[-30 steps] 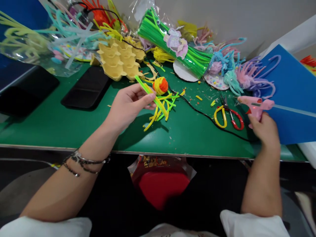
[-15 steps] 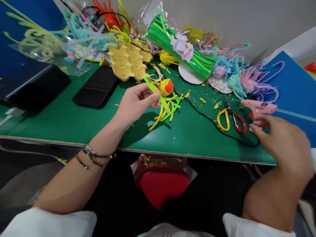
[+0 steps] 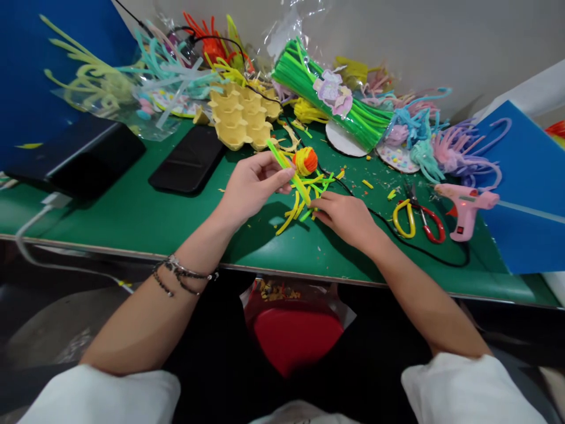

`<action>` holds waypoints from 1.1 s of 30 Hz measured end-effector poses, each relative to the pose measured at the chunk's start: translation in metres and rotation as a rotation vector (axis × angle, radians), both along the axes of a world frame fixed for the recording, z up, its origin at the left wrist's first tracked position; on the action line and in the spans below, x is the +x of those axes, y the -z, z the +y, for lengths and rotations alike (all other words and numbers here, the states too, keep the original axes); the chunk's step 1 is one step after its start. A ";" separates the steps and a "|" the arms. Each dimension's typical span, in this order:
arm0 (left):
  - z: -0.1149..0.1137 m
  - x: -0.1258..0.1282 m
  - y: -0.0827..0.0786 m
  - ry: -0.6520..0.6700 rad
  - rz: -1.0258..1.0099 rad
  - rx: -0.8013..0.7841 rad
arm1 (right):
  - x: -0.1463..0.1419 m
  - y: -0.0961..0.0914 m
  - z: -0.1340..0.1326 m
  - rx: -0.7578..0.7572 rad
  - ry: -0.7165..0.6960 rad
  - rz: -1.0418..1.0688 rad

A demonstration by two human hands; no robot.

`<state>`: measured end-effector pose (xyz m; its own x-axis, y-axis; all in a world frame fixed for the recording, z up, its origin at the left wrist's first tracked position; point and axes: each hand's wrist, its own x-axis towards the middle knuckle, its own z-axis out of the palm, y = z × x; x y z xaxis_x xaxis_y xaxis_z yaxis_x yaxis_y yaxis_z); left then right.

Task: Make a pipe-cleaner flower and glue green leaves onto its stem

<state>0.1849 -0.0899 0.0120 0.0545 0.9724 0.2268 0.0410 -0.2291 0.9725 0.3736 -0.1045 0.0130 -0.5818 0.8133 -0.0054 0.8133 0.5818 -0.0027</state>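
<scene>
My left hand (image 3: 251,184) pinches a green and yellow pipe-cleaner stem (image 3: 289,172) topped by an orange and yellow ball (image 3: 305,161), held just above the green table (image 3: 132,218). My right hand (image 3: 346,217) lies over the loose pile of yellow and green pipe-cleaner pieces (image 3: 304,194), fingertips pressed together on the pieces right below the stem. What exactly those fingers grip is hidden.
A pink glue gun (image 3: 464,203) stands at the right beside red-and-yellow scissors (image 3: 417,215) and a black cord (image 3: 388,224). A blue board (image 3: 529,188) leans at far right. A yellow egg tray (image 3: 241,118), a green pipe-cleaner bundle (image 3: 326,97) and two black phones (image 3: 189,160) lie behind.
My right hand let go of the glue gun, which now stands on the table, and swept left to the pipe-cleaner pile. The left hand kept holding the stem.
</scene>
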 end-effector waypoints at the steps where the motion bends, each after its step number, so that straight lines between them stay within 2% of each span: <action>1: 0.000 0.000 0.000 0.001 0.003 0.000 | 0.001 0.002 0.001 0.007 0.016 -0.004; 5: -0.001 0.002 0.000 0.002 0.016 0.002 | 0.006 0.002 0.002 0.032 0.001 -0.045; 8: -0.002 0.003 0.000 -0.015 0.008 -0.001 | 0.015 -0.002 0.002 0.067 0.016 0.029; 11: -0.002 0.002 -0.001 -0.024 0.005 -0.014 | 0.033 -0.004 0.005 0.089 0.058 0.257; 13: -0.002 0.002 0.000 -0.021 0.007 -0.017 | 0.046 -0.005 0.008 0.063 0.108 0.485; 17: -0.001 0.003 0.003 0.001 0.008 -0.020 | 0.059 -0.009 0.011 -0.112 0.297 0.977; 21: -0.004 0.010 0.006 0.111 0.000 -0.063 | 0.053 -0.013 0.007 -0.291 0.341 1.211; 24: -0.008 0.017 0.007 0.221 -0.016 -0.120 | 0.043 -0.013 -0.001 -0.389 0.316 1.213; 27: -0.011 0.021 0.008 0.274 -0.006 -0.145 | 0.035 -0.014 -0.010 -0.448 0.292 1.148; 33: -0.013 0.023 0.008 0.312 -0.001 -0.159 | 0.028 -0.018 -0.021 -0.416 0.296 1.094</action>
<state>0.2082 -0.1028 0.0038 0.3545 0.9321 0.0745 -0.0083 -0.0765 0.9970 0.4017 -0.1253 0.0313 -0.2333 0.9691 0.0807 0.3652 0.1642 -0.9164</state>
